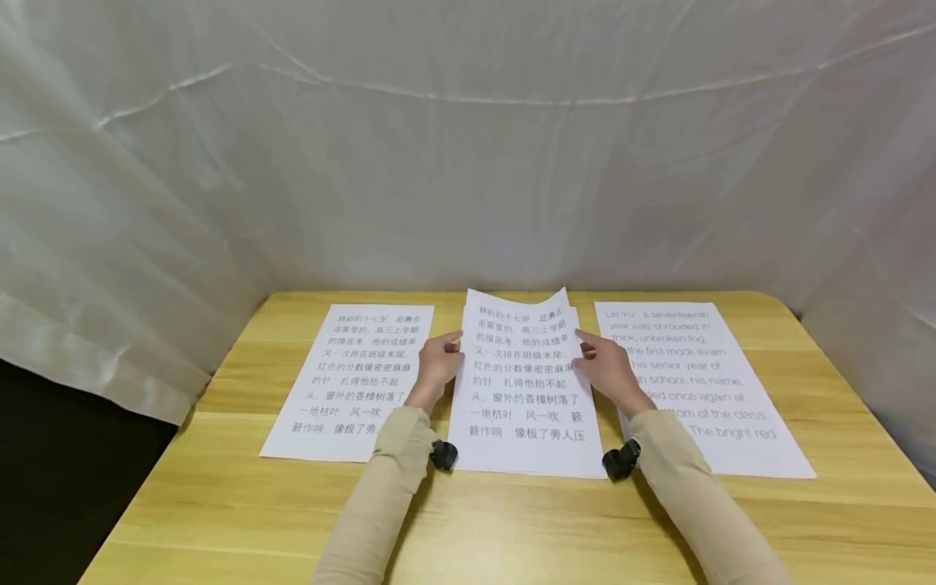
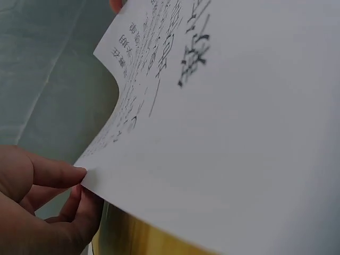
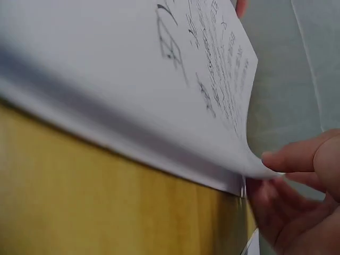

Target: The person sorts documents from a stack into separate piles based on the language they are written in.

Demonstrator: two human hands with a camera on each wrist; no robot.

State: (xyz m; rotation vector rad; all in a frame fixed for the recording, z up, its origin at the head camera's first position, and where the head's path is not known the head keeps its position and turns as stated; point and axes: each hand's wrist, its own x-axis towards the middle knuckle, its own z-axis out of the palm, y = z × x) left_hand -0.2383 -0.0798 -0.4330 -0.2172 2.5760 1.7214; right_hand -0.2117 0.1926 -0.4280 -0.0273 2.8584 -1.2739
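A sheet of paper point(image 1: 522, 382) printed with Chinese characters is held between both hands, its far edge lifted and sagging in the middle. My left hand point(image 1: 440, 361) pinches its left edge; in the left wrist view the thumb and fingers point(image 2: 58, 175) grip the margin. Opposite, my right hand point(image 1: 607, 367) pinches the right edge, with the thumb above and fingers point(image 3: 297, 156) below in the right wrist view. Under the raised sheet lies more white paper point(image 3: 159, 170) on the table, its edge showing; how many sheets cannot be told.
To the left lies another sheet with Chinese print point(image 1: 351, 366), partly covered by the left forearm. A sheet with English print point(image 1: 731, 390) lies at the right, partly behind the right hand. The wooden table point(image 1: 512, 528) ends at a grey-white curtain point(image 1: 468, 187).
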